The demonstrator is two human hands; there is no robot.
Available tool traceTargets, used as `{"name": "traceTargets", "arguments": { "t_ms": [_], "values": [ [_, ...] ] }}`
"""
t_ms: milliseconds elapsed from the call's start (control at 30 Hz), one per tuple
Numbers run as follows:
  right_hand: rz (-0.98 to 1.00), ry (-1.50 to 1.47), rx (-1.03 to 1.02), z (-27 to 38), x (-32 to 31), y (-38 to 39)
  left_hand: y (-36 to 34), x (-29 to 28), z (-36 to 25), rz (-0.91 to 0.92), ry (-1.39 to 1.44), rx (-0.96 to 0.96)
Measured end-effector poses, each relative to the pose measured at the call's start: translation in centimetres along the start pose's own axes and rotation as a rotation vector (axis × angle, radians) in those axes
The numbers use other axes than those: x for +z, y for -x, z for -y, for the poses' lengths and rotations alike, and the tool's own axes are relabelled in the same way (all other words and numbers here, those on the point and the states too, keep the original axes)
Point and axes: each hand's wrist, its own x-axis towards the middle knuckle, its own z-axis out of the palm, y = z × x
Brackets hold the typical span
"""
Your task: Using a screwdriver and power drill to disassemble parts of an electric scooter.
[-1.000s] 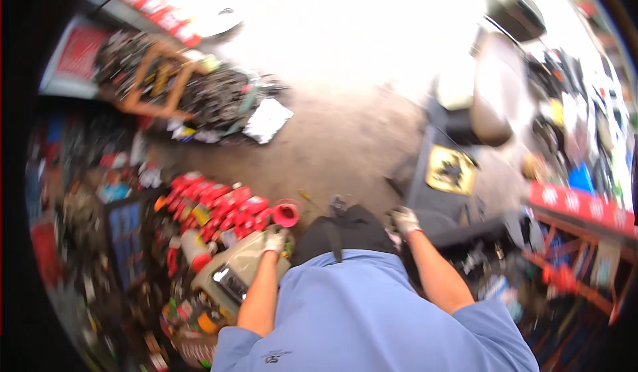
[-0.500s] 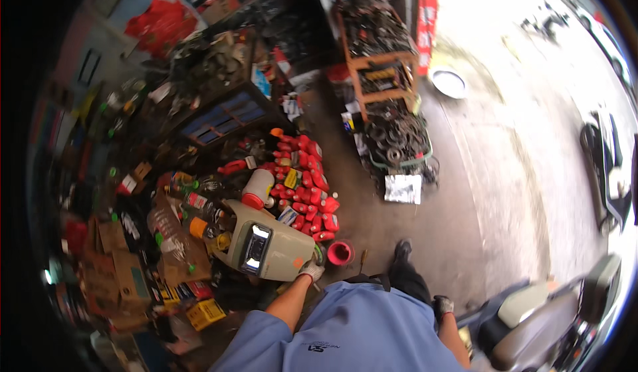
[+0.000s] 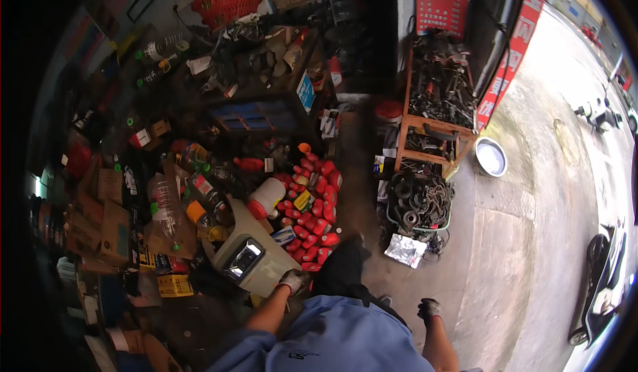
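Note:
My left hand [image 3: 292, 281], in a pale work glove, is closed at the lower right edge of a beige scooter front panel [image 3: 269, 269] with a headlight [image 3: 243, 259] set in it. Something dark and rounded shows at the fingers, too unclear to name. On the other side of my body my right hand [image 3: 430, 308], gloved with dark fingers, hangs in the air above the floor. Its fingers are curled in, and nothing shows in them. Just beyond the panel lie a white canister with a red end [image 3: 267, 197] and many red bottles [image 3: 318, 206].
Ahead stands an orange-framed rack [image 3: 432, 123] full of tools, with a crate of metal parts [image 3: 419, 199] before it. A metal basin [image 3: 490, 157] sits to its right. Cardboard boxes [image 3: 114, 229] and plastic bottles [image 3: 166, 216] crowd the left. A parked scooter [image 3: 598, 292] is at the far right.
The view has turned left, away from the seated scooter at lower right. One leg has stepped forward, and the pink bucket is out of sight. My right hand has swung clear of my leg.

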Motion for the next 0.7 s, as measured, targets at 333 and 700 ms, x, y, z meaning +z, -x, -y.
{"name": "traceTargets", "arguments": {
  "t_ms": [333,700],
  "values": [
    [0.247,0.562,-0.172,29.4,33.0,-5.3,-28.8,-9.2,1.3,0.221,-0.231,-0.095],
    [0.431,0.959,-1.19,56.3,52.6,-10.1,-45.6,-30.1,-25.7,-0.033,0.489,0.186]
  ]
}}
